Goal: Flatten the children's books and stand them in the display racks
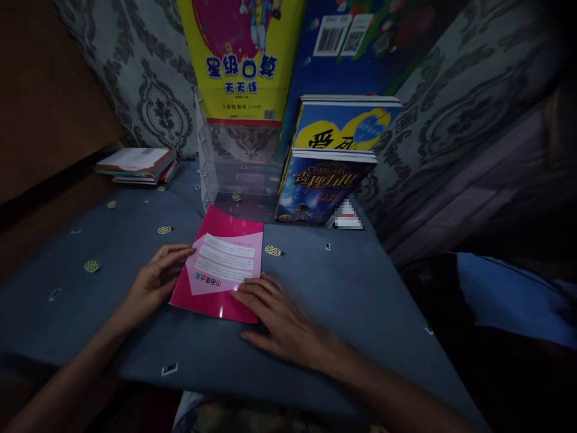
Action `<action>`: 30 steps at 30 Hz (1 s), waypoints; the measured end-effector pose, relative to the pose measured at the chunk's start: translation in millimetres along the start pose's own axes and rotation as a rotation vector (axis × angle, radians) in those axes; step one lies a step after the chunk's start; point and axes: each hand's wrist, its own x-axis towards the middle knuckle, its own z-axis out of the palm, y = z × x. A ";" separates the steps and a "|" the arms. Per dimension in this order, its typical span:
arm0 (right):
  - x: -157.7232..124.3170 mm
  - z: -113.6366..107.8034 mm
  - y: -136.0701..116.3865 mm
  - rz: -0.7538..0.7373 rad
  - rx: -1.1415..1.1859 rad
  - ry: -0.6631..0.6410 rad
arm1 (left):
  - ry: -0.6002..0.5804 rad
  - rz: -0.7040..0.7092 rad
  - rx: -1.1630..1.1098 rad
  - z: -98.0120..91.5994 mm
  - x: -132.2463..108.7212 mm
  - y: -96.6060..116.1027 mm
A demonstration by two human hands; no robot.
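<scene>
A thin pink booklet (pixel 223 264) lies flat on the blue cloth-covered table (pixel 351 288), its back cover up with white text panels. My left hand (pixel 155 279) rests open at the booklet's left edge, fingertips touching it. My right hand (pixel 279 319) lies flat and open on the table, fingers stretched onto the booklet's lower right corner. Neither hand holds anything.
Behind the booklet stands a clear plastic box (pixel 238 174) with a yellow workbook (pixel 241 57) leaning above it. To its right stand upright books (pixel 322 183), with more (pixel 347 123) behind. A stack of books (pixel 135 163) lies at the far left. Patterned curtains hang behind.
</scene>
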 end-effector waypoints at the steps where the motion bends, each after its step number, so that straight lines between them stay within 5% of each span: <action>1: -0.4 0.3 0.1 -0.002 -0.002 0.008 | -0.007 0.067 0.092 0.5 2.3 1.4; 7: -2.2 -6.0 1.9 -0.041 0.029 0.079 | 0.049 0.355 0.454 -2.6 19.1 11.2; 12: -0.6 -22.5 13.3 -0.102 0.210 0.347 | -0.030 0.418 0.296 -2.2 32.5 30.2; 17: 4.2 -31.8 21.6 0.180 0.508 0.577 | 0.178 0.379 0.123 15.7 44.3 68.6; 21: 4.5 -36.6 14.8 0.350 0.884 0.516 | 0.302 0.404 0.152 23.9 63.5 119.0; 25: 3.9 -40.7 3.4 0.341 1.195 0.283 | 0.107 0.358 0.258 22.0 101.7 144.5; 27: 5.1 -41.0 2.7 0.358 1.273 0.212 | -0.076 0.237 0.320 22.2 122.0 133.2; 30: 7.0 -40.2 13.1 0.509 1.305 0.309 | -0.328 0.061 0.324 29.6 141.4 92.5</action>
